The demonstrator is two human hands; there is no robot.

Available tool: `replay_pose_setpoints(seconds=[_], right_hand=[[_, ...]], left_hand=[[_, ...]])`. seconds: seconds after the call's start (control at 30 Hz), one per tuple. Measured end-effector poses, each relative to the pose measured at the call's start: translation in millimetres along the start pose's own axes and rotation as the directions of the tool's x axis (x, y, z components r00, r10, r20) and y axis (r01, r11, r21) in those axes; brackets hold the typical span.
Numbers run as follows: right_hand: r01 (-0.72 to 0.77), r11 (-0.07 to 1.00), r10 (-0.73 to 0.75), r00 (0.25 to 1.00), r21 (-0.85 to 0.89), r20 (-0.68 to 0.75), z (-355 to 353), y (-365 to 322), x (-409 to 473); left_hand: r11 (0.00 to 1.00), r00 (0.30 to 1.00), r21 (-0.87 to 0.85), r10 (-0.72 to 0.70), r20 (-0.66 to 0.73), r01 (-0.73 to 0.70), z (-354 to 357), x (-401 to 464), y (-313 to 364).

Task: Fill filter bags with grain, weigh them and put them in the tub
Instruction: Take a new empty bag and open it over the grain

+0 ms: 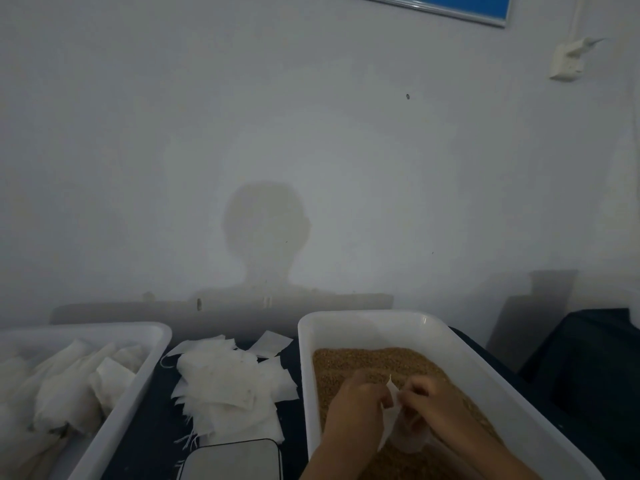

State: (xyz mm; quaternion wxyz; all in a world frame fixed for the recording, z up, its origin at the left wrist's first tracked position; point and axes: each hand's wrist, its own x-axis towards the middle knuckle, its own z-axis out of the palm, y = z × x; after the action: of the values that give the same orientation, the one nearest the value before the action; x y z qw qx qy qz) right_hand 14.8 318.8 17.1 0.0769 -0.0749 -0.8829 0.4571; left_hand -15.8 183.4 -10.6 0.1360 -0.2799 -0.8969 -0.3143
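A white tub (367, 323) on the right holds brown grain (367, 362). Over the grain, my left hand (356, 403) and my right hand (436, 400) both pinch one white filter bag (398, 427) between them; its lower part hangs above the grain. A second white tub (138, 375) at the left contains several filled white bags (69, 386). A loose pile of empty filter bags (228, 382) lies between the two tubs. The scale (232, 459) shows at the bottom edge, nothing on its plate.
The tubs stand on a dark table (152, 420) pushed against a grey wall. A dark object (585, 362) sits at the right beyond the grain tub. A wall socket (568, 64) hangs high on the right.
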Motion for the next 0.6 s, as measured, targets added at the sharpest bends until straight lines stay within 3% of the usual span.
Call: replay_pose_setpoints(seconds=[0.1, 0.2, 0.33, 0.4, 0.5, 0.6], right_hand=[[0.012, 1.000, -0.012, 1.000, 0.028, 0.007, -0.5, -1.1, -3.5], [0.016, 0.998, -0.016, 1.000, 0.054, -0.001, -1.5, -2.3, -6.5], [-0.003, 0.998, 0.001, 1.000, 0.063, 0.030, -2.8, -4.0, -6.2], [-0.023, 0.999, 0.023, 1.000, 0.032, -0.003, -2.7, -2.7, -5.5], [-0.025, 0.967, -0.002, 0.994, -0.255, -0.105, -5.2, 8.1, -2.8], [-0.048, 0.863, 0.065, 0.998, -0.503, 0.017, -9.9, 17.0, -6.0]], left_hand=[[0.998, 0.994, 0.031, -0.063, 0.087, 0.061, 2.5, -1.9, 2.4], [0.997, 0.993, 0.079, -0.025, 0.119, 0.015, 1.7, -4.4, 4.3], [0.989, 0.989, 0.009, 0.144, -0.009, -0.144, -3.8, -6.5, 8.0], [0.987, 0.984, 0.008, 0.162, -0.069, -0.162, -5.8, -6.0, 8.7], [0.990, 0.988, 0.009, 0.138, -0.075, -0.137, -6.2, -6.2, 8.6], [1.000, 0.999, -0.002, 0.028, -0.039, -0.028, -6.7, -7.1, 9.3]])
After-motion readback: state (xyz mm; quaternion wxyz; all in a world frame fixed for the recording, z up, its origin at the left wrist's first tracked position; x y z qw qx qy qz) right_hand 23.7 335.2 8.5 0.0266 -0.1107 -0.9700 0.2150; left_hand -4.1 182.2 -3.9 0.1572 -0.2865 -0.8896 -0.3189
